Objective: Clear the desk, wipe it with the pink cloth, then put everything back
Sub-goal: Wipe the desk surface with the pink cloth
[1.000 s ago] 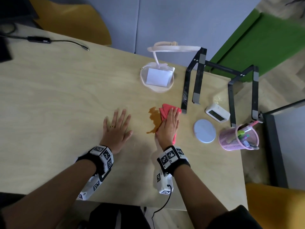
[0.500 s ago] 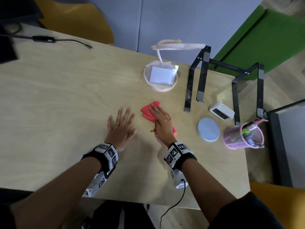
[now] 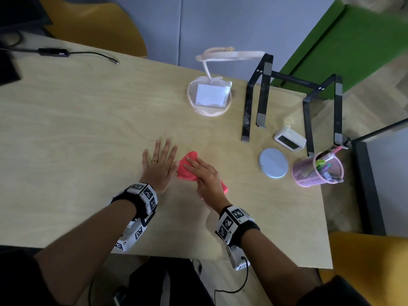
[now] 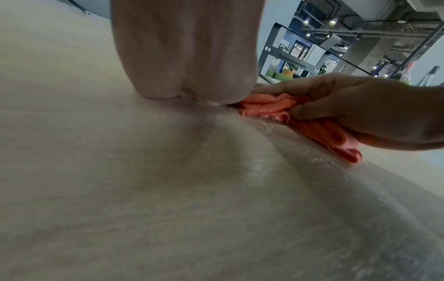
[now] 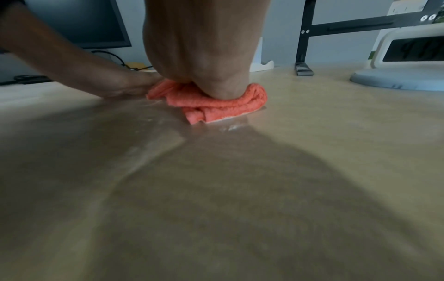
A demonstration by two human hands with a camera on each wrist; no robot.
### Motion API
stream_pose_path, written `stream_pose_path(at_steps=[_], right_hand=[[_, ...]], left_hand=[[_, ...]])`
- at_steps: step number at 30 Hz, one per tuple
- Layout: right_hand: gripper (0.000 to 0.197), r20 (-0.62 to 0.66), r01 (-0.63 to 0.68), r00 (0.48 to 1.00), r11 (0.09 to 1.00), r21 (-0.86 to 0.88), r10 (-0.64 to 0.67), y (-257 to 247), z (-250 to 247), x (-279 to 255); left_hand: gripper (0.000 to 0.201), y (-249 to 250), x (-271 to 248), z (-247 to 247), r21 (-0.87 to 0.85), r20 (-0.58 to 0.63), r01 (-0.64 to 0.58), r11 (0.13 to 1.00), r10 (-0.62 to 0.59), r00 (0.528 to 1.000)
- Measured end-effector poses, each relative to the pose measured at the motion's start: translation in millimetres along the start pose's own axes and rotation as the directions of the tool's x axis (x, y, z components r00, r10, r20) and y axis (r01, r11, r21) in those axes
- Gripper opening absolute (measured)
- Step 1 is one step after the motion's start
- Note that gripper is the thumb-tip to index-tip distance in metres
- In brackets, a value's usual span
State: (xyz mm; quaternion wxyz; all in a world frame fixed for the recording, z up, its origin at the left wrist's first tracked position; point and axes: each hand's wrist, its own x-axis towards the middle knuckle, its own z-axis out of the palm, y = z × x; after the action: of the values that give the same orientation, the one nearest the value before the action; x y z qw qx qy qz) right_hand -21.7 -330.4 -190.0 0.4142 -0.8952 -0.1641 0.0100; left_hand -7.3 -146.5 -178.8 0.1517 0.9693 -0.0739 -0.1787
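Observation:
The pink cloth lies crumpled on the wooden desk, near the front middle. My right hand lies flat on top of it, fingers straight, pressing it down. The wrist views show the cloth bunched under my right palm, with a wet streak beside it. My left hand rests flat on the desk, fingers spread, just left of the cloth and almost touching it. Seen from the left wrist, the cloth sits between both hands.
At the back right stand a white desk lamp and a black laptop stand. A white clock, a blue round disc and a pink mesh pen cup sit right of the cloth. A cable lies far left.
My right hand has slid the cloth leftward until it is beside the left hand. The brown spill seen a second ago no longer shows. The left hand has stayed put.

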Motion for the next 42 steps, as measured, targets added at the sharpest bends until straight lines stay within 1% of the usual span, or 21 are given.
stream_pose_path(at_steps=[4,8,10,11,12,13,14,15,16,17,19,22,24,25,27,29,31,35,38,40,42], right_hand=[[0.036,0.077,0.043,0.996,0.999,0.024,-0.045,-11.0,9.7,-22.4],[0.023,0.091,0.122,0.987,0.987,0.106,-0.132,-25.3,8.0,-48.0],[0.019,0.132,0.086,0.985,0.984,0.158,-0.107,-36.7,3.8,-54.8],[0.019,0.132,-0.010,0.991,0.971,0.237,-0.022,-45.1,-2.3,-53.6],[0.024,0.178,-0.106,0.982,0.956,0.273,0.058,-52.1,-12.0,-51.6],[0.030,0.270,-0.237,0.952,0.906,0.351,0.145,-55.7,-22.4,-49.6],[0.035,0.356,-0.348,0.911,0.846,0.403,0.205,-56.6,-32.1,-47.0],[0.038,0.405,-0.464,0.869,0.754,0.464,0.286,-56.3,-40.8,-42.8],[0.038,0.418,-0.544,0.836,0.630,0.554,0.355,-54.7,-50.8,-37.4],[0.037,0.385,-0.568,0.821,0.542,0.619,0.422,-51.0,-59.9,-31.8],[0.040,0.259,-0.521,0.816,0.461,0.719,0.517,-40.9,-70.5,-19.9],[0.040,0.064,-0.394,0.793,0.430,0.812,0.606,-20.1,-81.6,0.9],[0.038,0.016,-0.342,0.784,0.411,0.845,0.620,-12.4,-88.6,12.8],[0.037,0.009,-0.340,0.785,0.419,0.842,0.619,-10.0,-88.8,17.2],[0.035,0.004,-0.386,0.787,0.488,0.783,0.617,-6.9,-80.9,21.1],[0.036,-0.002,-0.429,0.807,0.588,0.685,0.591,-9.0,-70.6,19.2],[0.038,0.027,-0.441,0.841,0.655,0.613,0.541,-11.1,-62.1,15.6],[0.034,0.101,-0.440,0.866,0.649,0.621,0.490,-26.2,-53.7,9.6],[0.033,0.069,-0.407,0.894,0.738,0.539,0.442,-36.5,-37.0,-5.3],[0.038,0.041,-0.361,0.920,0.803,0.474,0.390,-36.4,-24.3,-17.0],[0.038,0.048,-0.337,0.934,0.826,0.452,0.354,-42.0,-18.1,-26.8]], left_hand=[[0.076,1.6,-0.4,-1.1,0.000,-0.014,0.008,1.000,-0.008,1.000],[0.071,2.3,-0.5,-2.0,-0.011,-0.019,0.020,1.000,-0.020,1.000],[0.059,2.6,-0.5,-2.8,-0.044,-0.013,0.027,0.999,-0.028,1.000],[0.055,2.8,-0.7,-2.7,-0.052,-0.014,0.032,0.998,-0.033,0.999],[0.055,2.7,-1.1,-2.8,-0.055,-0.022,0.036,0.998,-0.037,0.999],[0.054,2.1,-1.4,-2.2,-0.051,-0.035,0.039,0.998,-0.041,0.999],[0.054,1.7,-1.4,-1.6,-0.048,-0.043,0.038,0.998,-0.040,0.998],[0.054,0.5,-1.4,-0.5,-0.042,-0.041,0.034,0.999,-0.036,0.999],[0.057,-0.1,-1.1,-0.6,-0.033,-0.038,0.027,0.999,-0.028,0.999],[0.062,-0.6,-0.6,-1.0,-0.030,-0.037,0.023,0.999,-0.024,0.999],[0.060,-2.0,0.3,-0.8,-0.032,-0.027,0.029,0.999,-0.030,0.999],[0.054,-4.1,2.0,0.5,-0.011,-0.018,0.024,1.000,-0.024,1.000],[0.062,-5.2,2.6,0.1,-0.024,0.008,0.014,1.000,-0.014,1.000],[0.070,-5.8,2.7,-0.3,-0.038,0.014,0.011,0.999,-0.010,1.000],[0.077,-6.7,2.3,-1.4,-0.055,0.033,0.005,0.998,-0.003,0.999],[0.069,-6.5,2.1,-1.7,-0.051,0.039,0.004,0.999,-0.002,0.999],[0.058,-5.1,1.5,-2.2,-0.049,0.042,0.009,0.999,-0.007,0.999],[0.061,-3.9,2.1,-2.8,-0.052,0.032,0.010,0.999,-0.009,0.999],[0.070,-4.3,0.9,-3.2,-0.062,0.022,0.005,0.998,-0.003,1.000],[0.062,-2.9,0.4,-4.1,-0.060,0.035,0.011,0.998,-0.008,0.999],[0.055,-1.4,0.5,-5.9,-0.053,0.040,0.023,0.998,-0.020,0.999]])
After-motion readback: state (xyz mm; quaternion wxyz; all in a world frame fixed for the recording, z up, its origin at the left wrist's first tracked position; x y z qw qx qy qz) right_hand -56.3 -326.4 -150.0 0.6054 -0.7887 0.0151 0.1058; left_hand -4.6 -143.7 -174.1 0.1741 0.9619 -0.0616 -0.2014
